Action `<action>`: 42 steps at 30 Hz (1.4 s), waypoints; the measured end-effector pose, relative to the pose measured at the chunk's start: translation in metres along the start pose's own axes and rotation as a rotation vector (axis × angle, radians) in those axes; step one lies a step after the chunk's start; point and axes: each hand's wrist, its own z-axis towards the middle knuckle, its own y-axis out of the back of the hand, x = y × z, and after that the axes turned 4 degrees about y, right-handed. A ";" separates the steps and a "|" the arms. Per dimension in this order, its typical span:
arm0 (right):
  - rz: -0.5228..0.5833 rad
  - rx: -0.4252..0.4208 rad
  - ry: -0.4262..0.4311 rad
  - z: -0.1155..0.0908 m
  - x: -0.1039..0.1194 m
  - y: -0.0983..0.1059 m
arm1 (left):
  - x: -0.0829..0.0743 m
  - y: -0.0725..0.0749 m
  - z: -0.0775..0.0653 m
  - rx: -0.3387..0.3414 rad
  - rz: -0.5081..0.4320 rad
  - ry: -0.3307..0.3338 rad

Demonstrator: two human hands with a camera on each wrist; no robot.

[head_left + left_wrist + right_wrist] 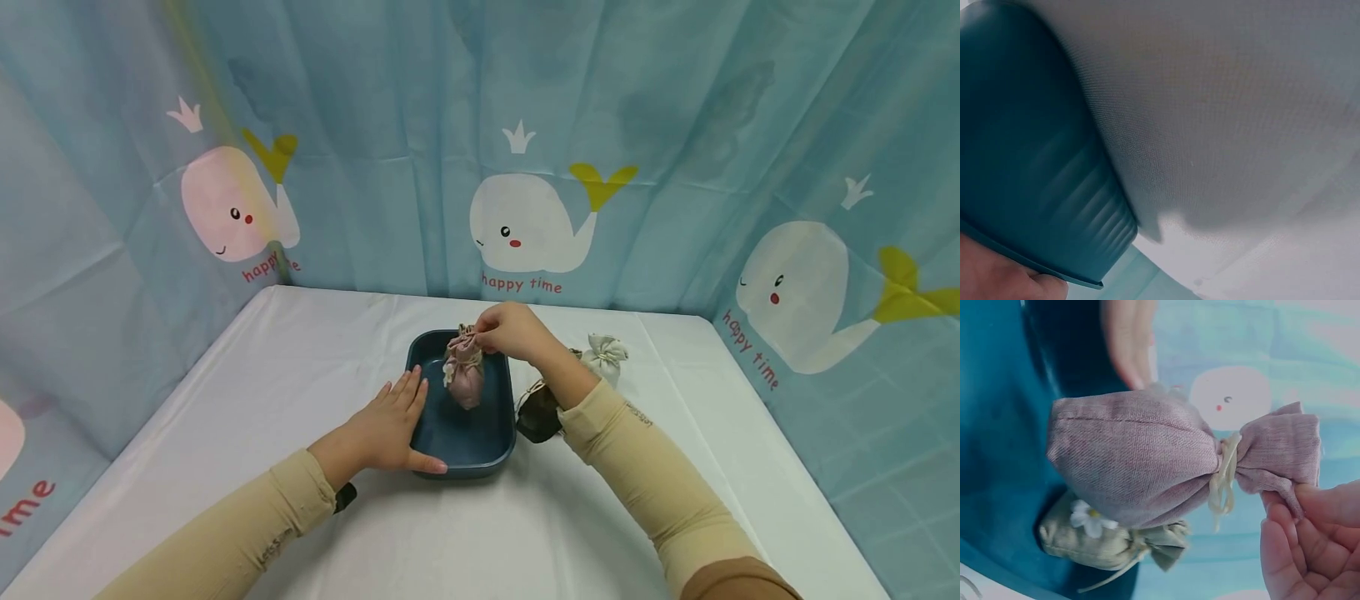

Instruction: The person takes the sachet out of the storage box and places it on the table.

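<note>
A dusty-pink cloth pouch point(467, 385), tied at the neck with a cream cord, hangs over a dark blue rectangular basin point(468, 450). My right hand point(517, 333) pinches the edge of its gathered top between thumb and fingers, as the right wrist view shows closely. Beyond it in that view, an olive-green pouch point(1113, 547) with a white flower lies in the basin, partly covered by the pink one. My left hand point(386, 425) rests on the basin's left rim, fingers spread and straight, thumb along the near corner. The left wrist view shows the basin's ribbed outer wall point(1054, 169).
To the right of the basin sit a dark brown pouch point(538, 417) and a white pouch point(604, 358), both partly behind my right forearm. White cloth point(225, 400) covers the table. Blue curtains point(390, 225) with whale prints enclose the back and sides.
</note>
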 end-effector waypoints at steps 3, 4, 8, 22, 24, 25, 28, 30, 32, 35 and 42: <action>0.022 -0.016 -0.013 -0.005 0.003 0.006 | 0.000 0.001 -0.001 0.005 -0.004 0.002; 0.029 -0.020 -0.018 -0.007 0.004 0.008 | 0.000 0.001 -0.001 0.007 -0.002 0.002; 0.064 -0.043 -0.028 -0.014 0.007 0.018 | 0.000 0.000 0.000 0.009 0.006 0.002; 0.125 -0.096 -0.059 -0.036 0.012 0.052 | -0.001 0.003 -0.001 0.033 0.009 0.008; 0.147 -0.106 -0.056 -0.038 0.011 0.056 | -0.001 0.003 -0.001 0.036 0.014 0.009; 0.153 -0.113 -0.056 -0.040 0.010 0.058 | -0.001 0.003 -0.001 0.037 0.015 0.010; 0.173 -0.135 -0.044 -0.045 0.006 0.064 | -0.002 0.003 0.000 0.040 0.018 0.011; 0.180 -0.150 -0.042 -0.048 0.003 0.069 | -0.002 0.003 0.000 0.044 0.023 0.014; 0.189 -0.167 -0.038 -0.052 0.000 0.073 | -0.002 0.004 0.000 0.047 0.019 0.014; 0.206 -0.188 -0.034 -0.057 -0.005 0.080 | -0.002 0.004 0.000 0.050 0.018 0.016; 0.186 -0.223 -0.079 -0.074 -0.019 0.097 | -0.002 0.004 -0.001 0.053 0.017 0.014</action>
